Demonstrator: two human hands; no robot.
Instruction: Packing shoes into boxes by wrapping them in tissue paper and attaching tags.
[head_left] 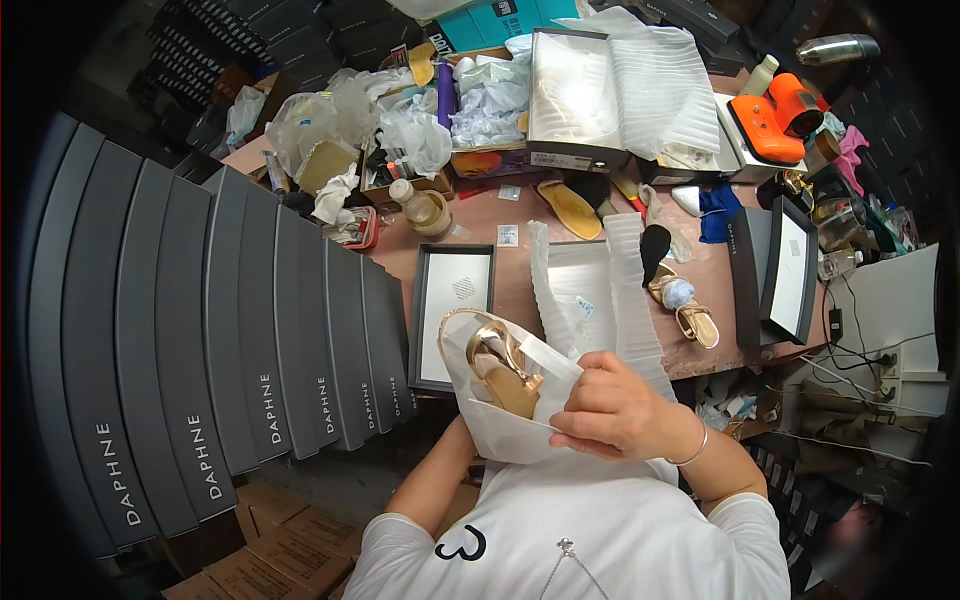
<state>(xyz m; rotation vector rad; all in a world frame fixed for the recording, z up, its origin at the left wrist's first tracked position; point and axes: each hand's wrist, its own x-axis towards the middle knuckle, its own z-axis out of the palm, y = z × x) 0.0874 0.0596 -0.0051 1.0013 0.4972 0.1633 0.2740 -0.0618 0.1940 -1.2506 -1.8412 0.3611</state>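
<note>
A gold strappy sandal lies partly wrapped in white tissue paper, held in front of my chest. My right hand grips the paper's right edge, fingers curled over a folded flap. My left hand is hidden under the paper; only its forearm shows, rising to the bundle from below. Just beyond stands an open shoe box lined with ribbed white foam sheet, and its dark lid lies to its left.
A row of dark grey shoe boxes stands on edge along the left. A second gold sandal lies right of the open box. Another open box, an orange tool, bottles, paper and loose insoles clutter the far table.
</note>
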